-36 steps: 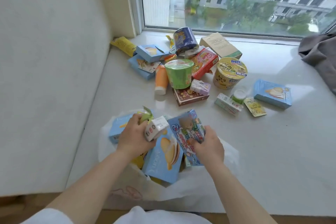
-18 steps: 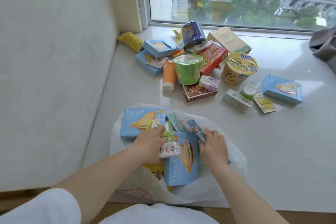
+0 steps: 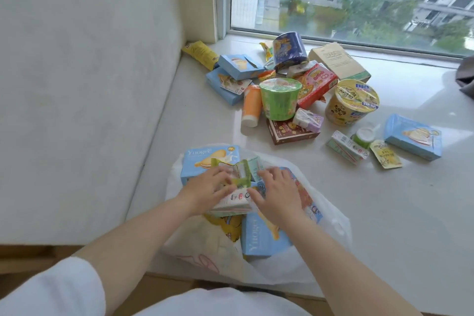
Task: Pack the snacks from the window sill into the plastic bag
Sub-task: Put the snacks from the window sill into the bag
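Observation:
A white plastic bag (image 3: 333, 228) lies open on the near part of the window sill (image 3: 384, 213). Inside it are two blue Yuoger boxes (image 3: 205, 160) (image 3: 259, 238), a colourful blue pack (image 3: 307, 200) and a green packet (image 3: 242, 174). My left hand (image 3: 209, 191) grips a small white carton (image 3: 232, 204) over the bag's mouth. My right hand (image 3: 279, 196) lies with spread fingers on the colourful blue pack, beside the carton. Further back on the sill sit a green cup (image 3: 279, 101), a yellow cup (image 3: 351, 104), an orange bottle (image 3: 251, 108) and a brown box (image 3: 289, 134).
More snacks lie near the window: a red box (image 3: 318, 84), a dark blue tin (image 3: 288, 49), a beige box (image 3: 338, 59), blue boxes (image 3: 238, 65) (image 3: 413, 136), a small green carton (image 3: 346, 147) and a yellow sachet (image 3: 386, 158). A wall closes the left side. Grey cloth (image 3: 465, 77) lies at the far right.
Both hands have sunk lower into the bag. The colourful pack that my right hand held up now lies flat under it. The white carton has moved down with my left hand.

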Available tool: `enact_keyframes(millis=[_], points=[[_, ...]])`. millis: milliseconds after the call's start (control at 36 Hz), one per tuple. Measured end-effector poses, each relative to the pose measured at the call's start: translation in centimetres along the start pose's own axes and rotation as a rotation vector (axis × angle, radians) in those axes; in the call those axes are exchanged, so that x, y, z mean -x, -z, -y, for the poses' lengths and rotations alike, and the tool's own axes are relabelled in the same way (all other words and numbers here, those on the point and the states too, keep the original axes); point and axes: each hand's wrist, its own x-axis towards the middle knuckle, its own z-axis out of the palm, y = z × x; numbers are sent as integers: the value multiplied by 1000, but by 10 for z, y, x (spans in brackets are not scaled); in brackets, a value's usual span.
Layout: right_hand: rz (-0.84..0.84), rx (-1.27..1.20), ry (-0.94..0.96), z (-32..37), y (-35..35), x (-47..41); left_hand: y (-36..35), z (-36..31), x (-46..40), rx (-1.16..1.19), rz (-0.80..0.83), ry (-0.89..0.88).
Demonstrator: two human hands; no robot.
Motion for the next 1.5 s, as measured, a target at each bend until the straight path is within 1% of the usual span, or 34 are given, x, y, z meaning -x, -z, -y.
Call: enact_keyframes(millis=[56, 83, 111, 139, 194, 250, 361, 444, 500, 556, 611, 694, 778, 917, 972, 1056, 1083, 1139, 1194, 1222, 1250, 1278, 1333, 1389, 1444, 1472, 1500], points=[[56, -20, 114, 18, 5, -9, 4, 12, -2, 39, -250, 87], [101, -2, 154, 27, 6, -13, 7, 19, -5, 31, -360, 167], [152, 25, 180, 34, 6, -17, 10, 25, -9, 27, -437, 263], [206, 59, 196, 40, 7, -22, 13, 33, -14, 36, -469, 368], [305, 147, 222, 47, 5, -30, 18, 48, -22, 120, -432, 559], [358, 253, 261, 51, 2, -37, 20, 60, -27, 215, -364, 675], [410, 427, 326, 56, -7, -55, 17, 76, -34, 235, -250, 739], [441, 446, 349, 63, -17, -68, 18, 84, -38, 333, -217, 778], [457, 406, 344, 67, -24, -74, 19, 92, -40, 476, -232, 816], [485, 340, 309, 72, -29, -78, 21, 99, -40, 672, -252, 848], [514, 268, 251, 77, -33, -79, 27, 103, -37, 780, -305, 830], [439, 178, 184, 82, -38, -80, 37, 103, -34, 914, -378, 695], [357, 96, 126, 77, -41, -80, 48, 93, -28, 1216, -415, 568], [313, 179, 205, 63, -38, -63, 76, 84, -18, 1679, -492, 380], [292, 204, 249, 60, -37, -52, 89, 78, -14, 1774, -473, 310], [258, 204, 302, 58, -32, -46, 103, 68, -11, 1923, -504, 261], [236, 190, 315, 59, -29, -46, 107, 65, -10, 1939, -506, 249], [105, 162, 345, 63, -25, -47, 117, 56, -6, 1915, -497, 240], [-5, 140, 334, 70, -18, -51, 125, 50, -5, 1809, -474, 249], [16, 128, 318, 73, -15, -55, 128, 48, -5, 1738, -469, 254], [72, 126, 286, 75, -13, -60, 130, 46, -5, 1676, -467, 248], [160, 110, 231, 74, -14, -64, 133, 44, -5, 1634, -459, 229], [256, 77, 146, 74, -15, -69, 137, 40, -3, 1597, -446, 166], [351, 72, 149, 73, -21, -69, 141, 39, 1, 1610, -452, 95], [489, 109, 181, 72, -28, -67, 144, 42, 4, 1637, -465, 37], [529, 115, 189, 71, -29, -67, 144, 43, 5, 1625, -491, 46], [533, 119, 208, 70, -29, -68, 142, 45, 5, 1574, -539, 90]])
